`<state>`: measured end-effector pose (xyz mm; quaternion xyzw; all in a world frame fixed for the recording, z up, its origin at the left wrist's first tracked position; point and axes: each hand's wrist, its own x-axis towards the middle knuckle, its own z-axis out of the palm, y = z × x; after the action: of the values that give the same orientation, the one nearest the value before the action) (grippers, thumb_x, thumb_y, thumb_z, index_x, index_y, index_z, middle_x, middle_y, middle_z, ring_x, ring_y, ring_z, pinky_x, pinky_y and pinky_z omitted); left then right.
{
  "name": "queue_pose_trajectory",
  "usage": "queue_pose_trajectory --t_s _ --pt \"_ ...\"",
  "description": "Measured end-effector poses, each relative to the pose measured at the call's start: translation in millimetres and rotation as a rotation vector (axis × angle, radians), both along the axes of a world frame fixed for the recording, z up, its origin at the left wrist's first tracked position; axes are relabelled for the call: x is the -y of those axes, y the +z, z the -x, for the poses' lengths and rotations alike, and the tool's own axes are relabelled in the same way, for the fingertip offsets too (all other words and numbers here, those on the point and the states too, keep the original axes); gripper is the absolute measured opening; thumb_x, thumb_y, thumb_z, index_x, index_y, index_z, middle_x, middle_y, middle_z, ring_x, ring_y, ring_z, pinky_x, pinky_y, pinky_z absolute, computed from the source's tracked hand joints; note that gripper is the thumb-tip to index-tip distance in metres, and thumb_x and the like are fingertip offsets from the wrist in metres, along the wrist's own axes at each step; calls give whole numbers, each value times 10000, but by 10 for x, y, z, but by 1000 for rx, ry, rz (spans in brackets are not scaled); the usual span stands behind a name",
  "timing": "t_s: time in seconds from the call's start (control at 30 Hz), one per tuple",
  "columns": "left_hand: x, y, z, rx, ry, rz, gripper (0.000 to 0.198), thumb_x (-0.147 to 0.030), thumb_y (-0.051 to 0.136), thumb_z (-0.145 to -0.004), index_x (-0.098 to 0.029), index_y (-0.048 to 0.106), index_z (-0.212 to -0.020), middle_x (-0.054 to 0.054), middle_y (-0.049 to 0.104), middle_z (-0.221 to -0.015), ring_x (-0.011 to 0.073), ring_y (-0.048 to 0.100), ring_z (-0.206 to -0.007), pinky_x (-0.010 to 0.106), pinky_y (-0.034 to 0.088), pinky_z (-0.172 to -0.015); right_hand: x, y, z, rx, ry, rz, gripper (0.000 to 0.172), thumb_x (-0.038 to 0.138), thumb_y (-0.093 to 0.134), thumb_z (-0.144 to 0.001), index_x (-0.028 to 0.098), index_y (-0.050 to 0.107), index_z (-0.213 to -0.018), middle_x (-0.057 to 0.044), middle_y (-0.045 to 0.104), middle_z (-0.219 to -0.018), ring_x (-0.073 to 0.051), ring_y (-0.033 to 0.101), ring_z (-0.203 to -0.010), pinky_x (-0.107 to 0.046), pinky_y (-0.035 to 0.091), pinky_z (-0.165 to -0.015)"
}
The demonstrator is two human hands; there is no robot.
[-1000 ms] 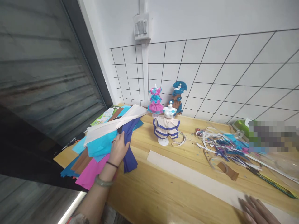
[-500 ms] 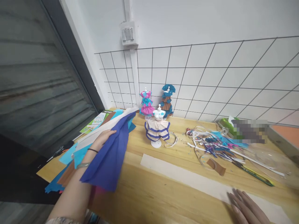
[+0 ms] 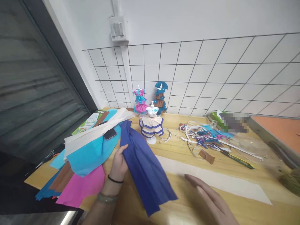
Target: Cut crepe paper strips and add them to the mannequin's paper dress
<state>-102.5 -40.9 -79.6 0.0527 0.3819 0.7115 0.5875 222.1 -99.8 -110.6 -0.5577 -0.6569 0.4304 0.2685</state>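
Observation:
My left hand (image 3: 120, 161) grips the edge of a long dark blue crepe paper sheet (image 3: 147, 168), thumb on top, and the sheet hangs over the wooden table. My right hand (image 3: 209, 200) is at the lower right with its fingers stretched out, apart from the blue sheet and holding nothing. Between and beyond the hands a cream paper strip (image 3: 215, 179) lies flat. Behind it stands a small white mannequin (image 3: 152, 120) in a cream skirt with blue bands. Left of my left hand lie turquoise paper (image 3: 86, 159), pink paper (image 3: 82, 187) and a cream sheet (image 3: 93, 129).
Two dressed mannequins, one pink and turquoise (image 3: 140, 101), one teal and brown (image 3: 160, 100), stand by the gridded wall. Paper scraps (image 3: 203, 136) and a yellow-green cutter (image 3: 239, 160) lie to the right. A phone (image 3: 109, 133) and scissors (image 3: 47, 157) are on the left.
My left hand has carried the blue sheet rightward off the paper pile, uncovering the phone and pink paper. My right hand has lifted off the cream strip and moved left. The view has shifted.

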Motion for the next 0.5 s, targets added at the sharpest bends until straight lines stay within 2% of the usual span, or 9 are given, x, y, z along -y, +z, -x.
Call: queue_pose_trajectory --t_s 0.07,0.13,0.2,0.3,0.4,0.5 --pt "-18 9 -256 70 -35 53 223 -79 482 -740 -123 656 -872 39 709 -747 169 674 -659 304 548 -714 -58 133 276 -228 70 177 521 565 371 -865 251 527 -1250 -49 480 -1346 -260 393 -1262 -449 262 -1071" --pt "-2 -14 -450 106 -21 95 218 -67 477 -737 -121 650 -857 34 705 -736 159 669 -657 295 542 -722 -134 211 449 -489 149 198 617 654 332 -829 235 551 -1225 -64 499 -1328 -274 426 -1234 -439 302 -1047" --pt "51 -66 -584 134 -15 123 224 -49 471 -733 -118 649 -850 35 706 -740 152 667 -668 288 536 -739 -189 249 509 -574 202 227 621 628 517 -755 221 547 -1223 -76 548 -1275 -286 488 -1172 -435 347 -1014" --pt "168 -160 -698 168 -74 143 230 -53 480 -740 -105 653 -882 56 709 -777 167 669 -704 317 528 -773 -201 261 429 -508 209 235 641 477 717 -649 194 554 -1201 -76 620 -1169 -287 563 -1061 -428 409 -953" --pt "243 -217 -743 193 -117 102 267 -92 488 -774 -108 638 -994 64 711 -830 180 669 -767 341 514 -814 -155 265 224 -401 193 222 593 416 706 -678 186 557 -1204 -73 620 -1168 -274 570 -1046 -419 413 -952" --pt "205 -245 -726 223 -156 66 295 -131 469 -820 -118 606 -1082 73 710 -886 187 663 -842 351 497 -853 -95 286 -45 -283 175 222 568 387 682 -707 192 553 -1225 -70 607 -1194 -275 564 -1062 -416 415 -959"
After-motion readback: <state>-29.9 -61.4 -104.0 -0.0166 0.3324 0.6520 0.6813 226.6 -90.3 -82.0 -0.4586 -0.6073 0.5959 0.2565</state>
